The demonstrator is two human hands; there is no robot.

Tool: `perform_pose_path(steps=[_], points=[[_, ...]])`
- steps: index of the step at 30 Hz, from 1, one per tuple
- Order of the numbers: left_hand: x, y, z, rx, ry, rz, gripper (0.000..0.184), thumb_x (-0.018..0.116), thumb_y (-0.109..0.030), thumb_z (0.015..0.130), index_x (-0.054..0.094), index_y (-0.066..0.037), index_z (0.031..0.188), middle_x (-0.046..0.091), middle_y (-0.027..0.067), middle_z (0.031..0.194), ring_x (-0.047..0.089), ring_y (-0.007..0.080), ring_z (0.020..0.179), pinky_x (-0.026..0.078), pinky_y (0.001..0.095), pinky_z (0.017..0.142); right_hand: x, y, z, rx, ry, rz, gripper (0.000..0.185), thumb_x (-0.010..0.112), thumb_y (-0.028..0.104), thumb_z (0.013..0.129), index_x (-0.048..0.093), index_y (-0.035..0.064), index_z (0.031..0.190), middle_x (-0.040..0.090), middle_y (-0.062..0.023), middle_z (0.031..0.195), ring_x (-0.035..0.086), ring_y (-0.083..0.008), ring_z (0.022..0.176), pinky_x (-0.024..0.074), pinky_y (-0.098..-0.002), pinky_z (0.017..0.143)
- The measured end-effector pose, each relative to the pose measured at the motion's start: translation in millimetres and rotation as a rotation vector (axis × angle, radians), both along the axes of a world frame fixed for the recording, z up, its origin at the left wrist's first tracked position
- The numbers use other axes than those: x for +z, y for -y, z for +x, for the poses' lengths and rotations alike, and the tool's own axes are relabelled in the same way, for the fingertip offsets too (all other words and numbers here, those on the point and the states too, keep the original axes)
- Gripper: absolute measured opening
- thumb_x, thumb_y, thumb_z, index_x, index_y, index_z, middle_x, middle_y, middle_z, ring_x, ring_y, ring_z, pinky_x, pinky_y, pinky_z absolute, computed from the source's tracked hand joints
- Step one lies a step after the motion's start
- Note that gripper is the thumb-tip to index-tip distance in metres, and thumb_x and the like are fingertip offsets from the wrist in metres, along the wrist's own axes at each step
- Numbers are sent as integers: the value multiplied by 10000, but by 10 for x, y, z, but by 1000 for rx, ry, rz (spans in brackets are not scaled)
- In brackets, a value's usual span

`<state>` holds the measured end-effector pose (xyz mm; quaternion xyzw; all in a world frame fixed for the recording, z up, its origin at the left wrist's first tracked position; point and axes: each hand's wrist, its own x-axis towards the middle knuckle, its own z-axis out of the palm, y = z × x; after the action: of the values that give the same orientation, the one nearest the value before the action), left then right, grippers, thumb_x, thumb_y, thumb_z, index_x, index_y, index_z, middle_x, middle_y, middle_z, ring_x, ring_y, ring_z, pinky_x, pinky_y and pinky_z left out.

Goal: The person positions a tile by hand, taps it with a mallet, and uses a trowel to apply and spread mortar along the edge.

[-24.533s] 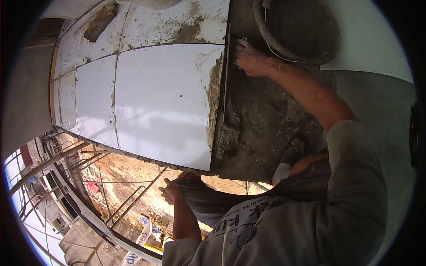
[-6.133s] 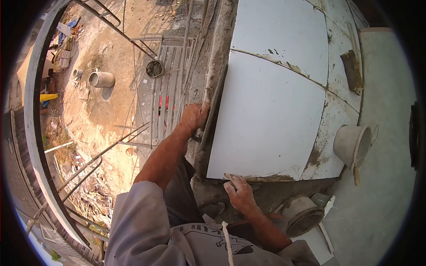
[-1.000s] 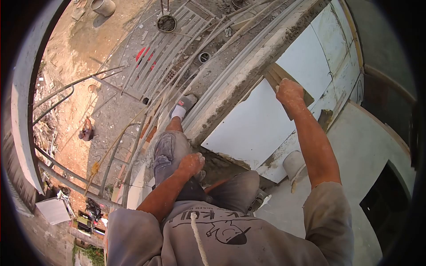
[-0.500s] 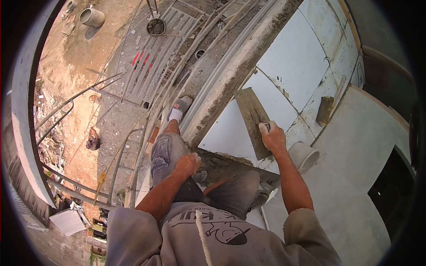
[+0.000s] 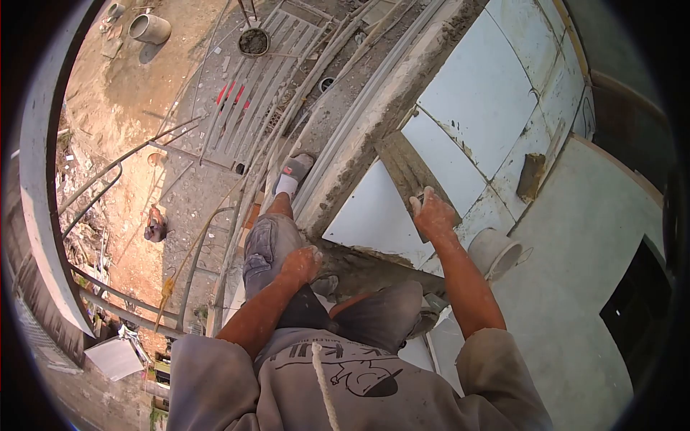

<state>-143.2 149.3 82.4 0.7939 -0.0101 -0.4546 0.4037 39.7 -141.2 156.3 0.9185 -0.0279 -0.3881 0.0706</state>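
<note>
My right hand (image 5: pixel 435 216) is closed around the handle of a mortar-smeared rectangular plastering float (image 5: pixel 411 167). The float lies slantwise over the large white tiles (image 5: pixel 374 213), its far end close to the rough mortar edge. Whether its whole face touches the tiles, I cannot tell. Over my left thigh, my left hand (image 5: pixel 302 263) is curled into a fist; anything inside it is hidden. Below the float, the near edge of the tiling borders a grey mortar strip (image 5: pixel 359 266).
A whitish bucket (image 5: pixel 494 253) stands right of my right forearm. A dirty block (image 5: pixel 530 177) lies on the tiles. To the left, my foot (image 5: pixel 293 172) is on a ledge beside poles and scaffolding. Far below are a slatted platform (image 5: pixel 262 86), a mortar bucket (image 5: pixel 254 43) and a person (image 5: pixel 155 225).
My right hand and the float have shifted slightly up and left over the tiles, and the hand has turned a little. My left hand stays a fist in nearly the same place.
</note>
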Motion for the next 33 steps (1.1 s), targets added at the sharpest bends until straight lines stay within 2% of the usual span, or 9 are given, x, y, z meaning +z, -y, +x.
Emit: perform_pose_path(steps=[3, 6, 9, 19, 23, 27, 28, 30, 33], points=[[31, 8, 63, -40, -117, 42, 323, 468, -298, 909, 588, 0, 934, 629, 249, 915, 602, 410, 894, 468, 478, 812, 258, -17, -55, -22, -8, -38, 384, 482, 391, 924, 482, 24, 1036, 650, -210, 922, 641, -375, 871, 498, -460, 755], [43, 3, 47, 29, 6, -14, 309, 454, -299, 929, 547, -11, 868, 611, 257, 799, 595, 438, 801, 456, 515, 734, 459, 15, -56, -123, 20, -66, 421, 475, 409, 922, 484, 13, 1064, 644, -236, 931, 633, -392, 886, 484, -483, 785], [43, 10, 54, -5, 12, -15, 309, 452, -295, 929, 549, -6, 874, 610, 257, 819, 592, 438, 813, 453, 513, 742, 495, 55, 73, -228, 102, -84, 436, 480, 407, 919, 479, 5, 1086, 637, -256, 949, 625, -403, 905, 476, -490, 805], [-37, -100, 7, -67, 20, 11, 268, 464, -244, 913, 551, 5, 866, 599, 249, 858, 580, 441, 821, 447, 500, 765, -378, 568, 276, -318, 359, -30, 480, 576, 322, 886, 384, 44, 1227, 572, -210, 1118, 585, -387, 1013, 475, -492, 816], [39, -137, 53, -119, 126, 92, 223, 502, -223, 888, 567, -11, 917, 607, 215, 864, 591, 404, 836, 460, 479, 768, -836, 797, 12, -465, 457, 141, 454, 589, 297, 883, 421, 23, 1203, 553, -238, 1167, 549, -411, 1068, 447, -465, 886], [69, -241, 185, -222, 215, 195, 218, 546, -226, 859, 568, -39, 968, 603, 157, 902, 587, 330, 907, 437, 442, 833, -1103, 754, -369, -637, 404, 237, 433, 591, 275, 883, 435, 7, 1186, 547, -252, 1175, 529, -427, 1085, 433, -457, 906], [86, -259, 195, -254, 192, 195, 218, 546, -226, 859, 568, -39, 968, 603, 157, 902, 587, 330, 907, 437, 442, 833, -1099, 696, -499, -612, 365, 280, 431, 596, 262, 879, 433, 5, 1184, 547, -257, 1167, 525, -432, 1084, 432, -460, 903], [82, -233, 255, -327, 207, 248, 227, 523, -205, 866, 553, -45, 1025, 593, 153, 1032, 552, 332, 1007, 415, 481, 861, -1052, 570, -746, -610, 270, 338, 428, 612, 231, 863, 435, 3, 1179, 545, -265, 1151, 519, -435, 1077, 435, -467, 885], [38, -161, 247, -340, 184, 288, 256, 541, -201, 854, 541, -49, 1060, 565, 152, 1105, 521, 332, 1065, 389, 505, 890, -954, 430, -1342, -544, 255, 379, 452, 624, 260, 860, 482, -22, 1183, 564, -254, 1154, 544, -422, 1060, 440, -448, 911]])
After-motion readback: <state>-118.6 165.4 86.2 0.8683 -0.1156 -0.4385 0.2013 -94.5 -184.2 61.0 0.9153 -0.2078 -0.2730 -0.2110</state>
